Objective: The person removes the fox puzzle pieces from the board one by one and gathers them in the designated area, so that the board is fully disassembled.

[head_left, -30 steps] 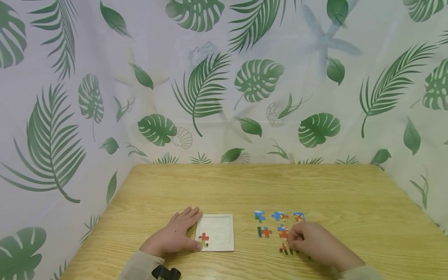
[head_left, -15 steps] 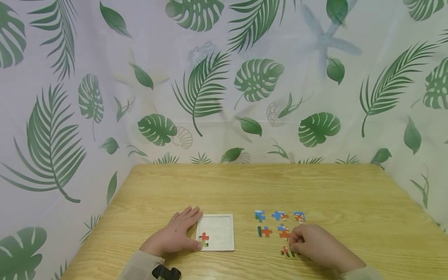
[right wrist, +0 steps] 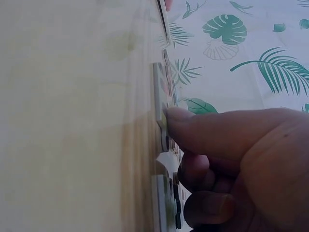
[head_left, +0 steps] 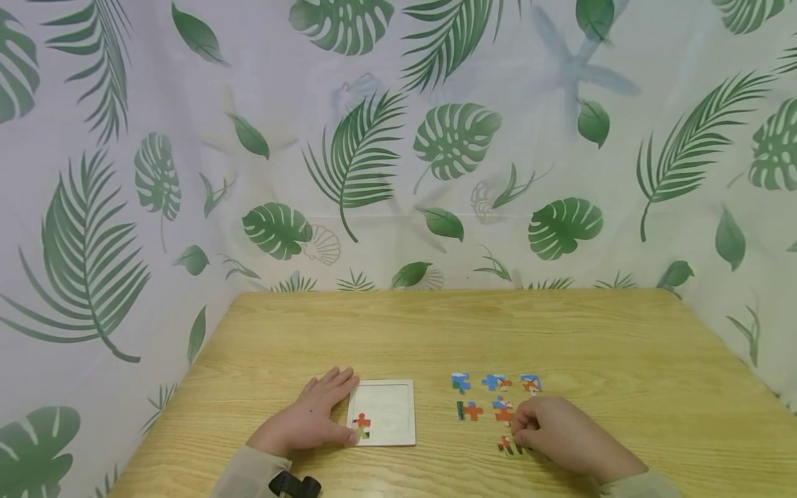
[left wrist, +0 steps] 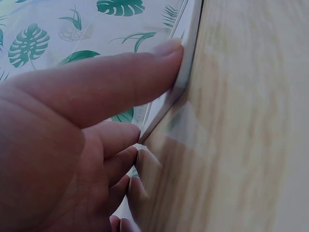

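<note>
My left hand (head_left: 311, 418) rests at the left side of a square white puzzle tray (head_left: 392, 408). Its thumb presses the near left corner, while the straight fingers lie along the left edge; the left wrist view shows the thumb on the tray's rim (left wrist: 191, 53). A joined red and green puzzle part (head_left: 363, 423) sits in the tray's lower left corner. To the right, my right hand (head_left: 563, 436) pinches a puzzle piece (head_left: 507, 445) with red and dark stripes, which lies low at the table. The hand hides part of that piece.
Several loose pieces lie beyond the right hand, among them a blue one (head_left: 461, 382), a fox-patterned one (head_left: 531, 384) and a red one (head_left: 472, 411). Wood-grained table (head_left: 436, 332) surrounds them. A leaf-print curtain (head_left: 386, 263) stands behind.
The striped piece under the right fingers has shifted very slightly. The left hand and the tray have kept their places; the head view has moved a touch.
</note>
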Demonstrator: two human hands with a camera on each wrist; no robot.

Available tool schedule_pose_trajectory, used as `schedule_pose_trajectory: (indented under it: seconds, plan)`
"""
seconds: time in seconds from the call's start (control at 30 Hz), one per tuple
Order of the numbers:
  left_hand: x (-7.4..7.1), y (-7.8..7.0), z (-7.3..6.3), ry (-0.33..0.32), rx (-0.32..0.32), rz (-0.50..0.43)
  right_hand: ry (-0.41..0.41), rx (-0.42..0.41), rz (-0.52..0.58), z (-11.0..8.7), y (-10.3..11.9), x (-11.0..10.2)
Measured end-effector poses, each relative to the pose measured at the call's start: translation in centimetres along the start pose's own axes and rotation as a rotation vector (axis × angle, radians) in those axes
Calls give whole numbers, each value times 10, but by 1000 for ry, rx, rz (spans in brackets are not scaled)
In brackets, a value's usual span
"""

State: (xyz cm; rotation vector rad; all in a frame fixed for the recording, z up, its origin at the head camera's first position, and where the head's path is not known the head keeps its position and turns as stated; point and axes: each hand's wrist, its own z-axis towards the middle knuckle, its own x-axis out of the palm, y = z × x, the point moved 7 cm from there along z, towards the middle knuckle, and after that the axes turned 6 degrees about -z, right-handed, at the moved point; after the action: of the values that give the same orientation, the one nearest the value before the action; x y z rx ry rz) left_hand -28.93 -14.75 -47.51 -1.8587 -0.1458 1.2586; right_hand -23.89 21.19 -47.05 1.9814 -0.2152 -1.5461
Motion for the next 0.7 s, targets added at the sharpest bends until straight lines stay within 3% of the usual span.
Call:
schedule_pose_trajectory:
  seconds: [0.7]
  plan:
    - [0,0,0,1,-5,6,-36,-8,-30,0,0,-3]
